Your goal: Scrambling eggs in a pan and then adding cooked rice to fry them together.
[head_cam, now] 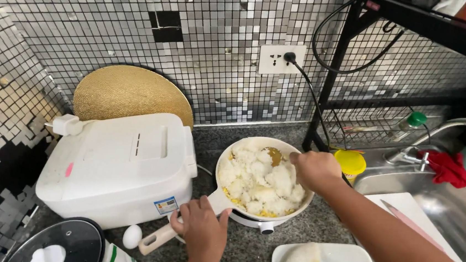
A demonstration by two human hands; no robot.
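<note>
The left hand (201, 231) is gripping the handle of the white pan (227, 198), heaped with clumpy rice (259, 180); the right hand (314, 169) is closing on a spoon (274, 155). The rice cooker (119, 166) is crowding the pan's left.

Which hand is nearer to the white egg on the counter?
Left. The left hand grips the pan handle just right of the white egg; the right hand is far off, over the pan's rice.
</note>
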